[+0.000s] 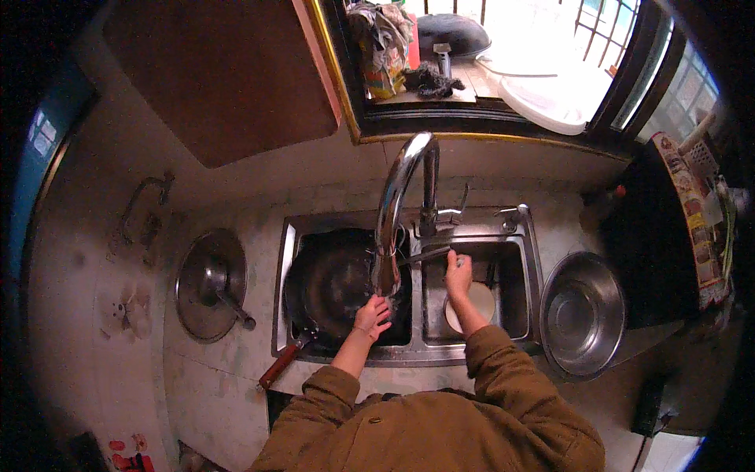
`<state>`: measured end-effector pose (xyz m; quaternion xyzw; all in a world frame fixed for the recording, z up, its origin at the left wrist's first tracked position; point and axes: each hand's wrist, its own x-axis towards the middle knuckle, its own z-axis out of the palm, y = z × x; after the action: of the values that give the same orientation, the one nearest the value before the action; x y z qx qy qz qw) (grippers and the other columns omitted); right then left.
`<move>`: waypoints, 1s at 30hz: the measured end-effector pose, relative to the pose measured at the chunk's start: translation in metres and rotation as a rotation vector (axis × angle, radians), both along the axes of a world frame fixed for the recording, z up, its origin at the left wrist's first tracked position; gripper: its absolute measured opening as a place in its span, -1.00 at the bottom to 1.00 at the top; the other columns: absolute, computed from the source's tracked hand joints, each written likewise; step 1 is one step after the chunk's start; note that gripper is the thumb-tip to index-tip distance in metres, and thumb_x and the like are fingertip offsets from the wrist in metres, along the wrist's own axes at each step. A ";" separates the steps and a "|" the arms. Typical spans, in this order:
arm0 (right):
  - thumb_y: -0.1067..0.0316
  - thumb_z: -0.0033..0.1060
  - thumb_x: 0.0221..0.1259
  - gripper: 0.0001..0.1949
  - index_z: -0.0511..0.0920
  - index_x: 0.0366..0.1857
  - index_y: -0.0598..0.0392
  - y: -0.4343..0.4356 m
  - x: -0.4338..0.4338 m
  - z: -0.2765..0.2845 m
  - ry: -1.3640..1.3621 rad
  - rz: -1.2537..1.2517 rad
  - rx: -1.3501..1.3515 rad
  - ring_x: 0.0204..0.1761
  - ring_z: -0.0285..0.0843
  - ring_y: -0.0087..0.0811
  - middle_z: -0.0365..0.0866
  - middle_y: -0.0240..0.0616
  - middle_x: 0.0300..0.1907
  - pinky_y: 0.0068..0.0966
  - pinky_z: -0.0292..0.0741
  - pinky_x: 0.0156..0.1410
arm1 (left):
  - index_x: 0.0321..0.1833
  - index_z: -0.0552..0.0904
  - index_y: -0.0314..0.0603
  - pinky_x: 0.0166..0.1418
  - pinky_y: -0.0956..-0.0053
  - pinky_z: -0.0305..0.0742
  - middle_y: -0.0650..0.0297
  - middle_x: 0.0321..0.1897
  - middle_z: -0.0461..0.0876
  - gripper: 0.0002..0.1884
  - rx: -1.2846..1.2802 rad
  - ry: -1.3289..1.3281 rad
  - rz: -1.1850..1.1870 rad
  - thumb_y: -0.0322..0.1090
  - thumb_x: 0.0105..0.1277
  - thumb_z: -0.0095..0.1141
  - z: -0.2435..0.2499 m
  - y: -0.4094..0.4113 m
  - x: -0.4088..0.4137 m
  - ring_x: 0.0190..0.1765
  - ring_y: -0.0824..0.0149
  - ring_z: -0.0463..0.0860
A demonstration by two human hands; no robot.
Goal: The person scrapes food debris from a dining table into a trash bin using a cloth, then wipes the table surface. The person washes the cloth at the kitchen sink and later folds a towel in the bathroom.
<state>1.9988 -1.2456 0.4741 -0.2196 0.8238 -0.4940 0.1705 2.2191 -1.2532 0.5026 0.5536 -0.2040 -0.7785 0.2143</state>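
My left hand [372, 319] is below the spout of the chrome faucet [389, 236], palm partly up and fingers apart. Nothing shows in its grasp. A dark wok [336, 283] fills the left basin, its wooden handle [280, 366] sticking out over the front rim. Over the right basin [513, 307], my right hand [459, 276] is closed at the end of a flat grey utensil handle [426, 256]. That handle reaches left across the divider, and its far end is hidden behind the spout. Beneath my right forearm, a pale round bowl [476, 304] sits in the right basin.
A steel basin [581, 315] stands right of the sink. To the left lies a round metal lid [200, 318] with a ladle-like utensil [233, 304] on it. A brown board [236, 76] rises at the back left. Beyond the window sill rests another dark wok [451, 35].
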 end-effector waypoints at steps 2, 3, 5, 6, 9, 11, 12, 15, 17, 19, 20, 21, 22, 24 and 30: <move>-0.21 -0.09 0.00 -0.41 0.38 -0.13 0.18 -0.013 -0.034 0.021 0.034 0.030 0.124 -0.14 0.40 0.02 0.46 0.11 -0.23 -0.20 0.32 -0.05 | 0.03 0.35 -0.08 0.06 0.15 0.25 0.22 -0.05 0.40 -0.59 -0.003 0.019 0.023 -0.08 0.17 -0.06 0.013 -0.003 0.000 0.01 0.22 0.37; -0.24 -0.08 -0.03 -0.37 0.36 -0.06 0.16 -0.023 -0.050 0.026 0.041 0.053 0.146 -0.08 0.38 0.04 0.44 0.13 -0.17 -0.20 0.31 -0.01 | 0.01 0.37 -0.08 0.05 0.16 0.26 0.23 -0.07 0.42 -0.61 -0.021 0.044 0.013 -0.09 0.16 -0.05 0.013 -0.004 -0.001 0.00 0.24 0.38; -0.30 -0.16 -0.06 -0.31 0.35 0.00 0.13 -0.046 -0.067 0.040 0.028 0.089 0.225 0.00 0.34 0.01 0.42 0.08 -0.08 -0.19 0.29 0.04 | -0.03 0.40 -0.07 0.02 0.17 0.28 0.23 -0.12 0.44 -0.64 -0.058 0.088 0.004 -0.11 0.15 -0.02 0.010 -0.002 0.002 -0.02 0.27 0.39; -0.30 -0.17 -0.05 -0.32 0.38 -0.02 0.13 -0.056 -0.075 0.046 0.051 0.102 0.247 0.00 0.35 0.01 0.43 0.07 -0.08 -0.17 0.29 0.03 | -0.08 0.43 -0.07 0.00 0.20 0.29 0.25 -0.17 0.46 -0.67 -0.025 0.078 -0.011 -0.12 0.14 -0.02 0.011 -0.003 0.000 -0.03 0.30 0.40; -0.26 -0.23 -0.02 -0.36 0.45 -0.10 0.14 -0.085 -0.092 0.059 0.067 0.174 0.326 -0.02 0.36 0.01 0.45 0.06 -0.12 -0.16 0.29 0.03 | -0.11 0.45 -0.01 -0.05 0.21 0.30 0.34 -0.22 0.50 -0.73 -0.048 0.018 -0.052 -0.13 0.15 -0.04 0.002 -0.002 0.002 -0.17 0.36 0.45; -0.08 -0.09 -0.02 -0.52 0.50 -0.24 0.16 -0.090 -0.100 0.059 0.146 0.171 0.326 -0.11 0.41 0.03 0.47 0.08 -0.17 -0.21 0.34 -0.03 | -0.12 0.45 -0.01 -0.07 0.23 0.32 0.35 -0.22 0.50 -0.74 -0.086 -0.017 -0.058 -0.15 0.16 -0.05 0.011 0.002 0.000 -0.16 0.38 0.45; 0.03 -0.06 -0.04 -0.60 0.51 -0.28 0.15 -0.093 -0.099 0.054 0.254 0.161 0.250 -0.20 0.44 0.03 0.50 0.04 -0.25 -0.20 0.37 -0.09 | -0.11 0.44 -0.01 -0.07 0.26 0.33 0.35 -0.21 0.50 -0.74 -0.092 -0.044 -0.057 -0.16 0.17 -0.06 0.012 0.004 0.000 -0.17 0.39 0.45; 0.19 0.02 -0.07 -0.79 0.49 -0.50 0.12 -0.095 -0.092 0.023 0.678 0.002 0.128 -0.33 0.42 -0.08 0.44 -0.13 -0.43 -0.21 0.38 -0.24 | -0.13 0.45 -0.05 -0.09 0.31 0.35 0.33 -0.22 0.50 -0.76 -0.119 -0.103 -0.062 -0.19 0.18 -0.09 0.011 0.005 0.001 -0.17 0.40 0.46; 0.20 0.05 -0.11 -0.83 0.49 -0.51 0.05 -0.095 -0.092 0.022 0.847 0.074 0.102 -0.28 0.38 -0.18 0.40 -0.21 -0.40 -0.27 0.36 -0.24 | -0.13 0.47 -0.09 -0.08 0.31 0.37 0.29 -0.20 0.52 -0.75 -0.152 -0.142 -0.079 -0.17 0.19 -0.08 -0.002 0.005 0.006 -0.12 0.37 0.47; 0.22 0.07 -0.14 -0.86 0.47 -0.56 0.02 -0.097 -0.094 0.028 0.976 0.104 0.074 -0.27 0.36 -0.24 0.38 -0.27 -0.40 -0.32 0.35 -0.25 | -0.10 0.47 -0.10 -0.12 0.33 0.38 0.31 -0.17 0.51 -0.71 -0.168 -0.196 -0.087 -0.14 0.19 -0.07 -0.010 0.002 0.004 -0.11 0.38 0.46; 0.22 0.08 -0.15 -0.86 0.45 -0.59 0.03 -0.099 -0.093 0.031 1.018 0.099 0.056 -0.28 0.36 -0.26 0.38 -0.29 -0.41 -0.34 0.34 -0.26 | -0.08 0.47 -0.09 -0.12 0.33 0.37 0.32 -0.16 0.51 -0.69 -0.186 -0.245 -0.091 -0.13 0.19 -0.07 -0.013 0.000 0.001 -0.10 0.39 0.46; 0.23 0.09 -0.16 -0.85 0.42 -0.62 0.03 -0.097 -0.093 0.034 1.058 0.095 0.046 -0.29 0.35 -0.27 0.38 -0.30 -0.42 -0.36 0.34 -0.26 | -0.06 0.47 -0.09 -0.11 0.34 0.36 0.33 -0.14 0.50 -0.68 -0.197 -0.295 -0.097 -0.12 0.19 -0.07 -0.007 0.002 -0.003 -0.09 0.39 0.45; 0.18 0.11 -0.13 -0.81 0.47 -0.50 0.04 -0.094 -0.094 0.037 1.058 0.117 0.087 -0.28 0.36 -0.28 0.38 -0.28 -0.41 -0.37 0.33 -0.26 | -0.04 0.46 -0.08 -0.10 0.34 0.35 0.34 -0.12 0.49 -0.67 -0.221 -0.291 -0.137 -0.12 0.19 -0.07 0.000 0.004 -0.005 -0.08 0.39 0.45; 0.13 0.14 -0.12 -0.70 0.45 -0.31 0.05 -0.085 -0.089 0.049 0.977 0.102 0.130 -0.24 0.36 -0.23 0.40 -0.22 -0.35 -0.33 0.33 -0.21 | 0.00 0.44 -0.05 -0.08 0.33 0.34 0.35 -0.08 0.47 -0.65 -0.275 -0.290 -0.213 -0.12 0.19 -0.06 0.019 0.006 -0.005 -0.06 0.39 0.44; 0.14 0.28 -0.28 -0.35 0.24 -0.04 0.24 -0.033 -0.067 0.017 -0.075 -0.106 0.035 -0.04 0.31 -0.03 0.34 0.06 -0.07 -0.28 0.28 0.05 | -0.11 0.53 -0.19 -0.22 0.56 0.39 0.29 -0.36 0.55 -0.69 -0.461 -0.386 -0.151 -0.22 0.10 0.07 0.011 0.018 0.003 -0.29 0.46 0.48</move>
<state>1.9322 -1.2783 0.4909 -0.1539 0.8360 -0.4955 0.1787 2.2222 -1.2350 0.5135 0.6113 -0.4527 -0.6059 0.2329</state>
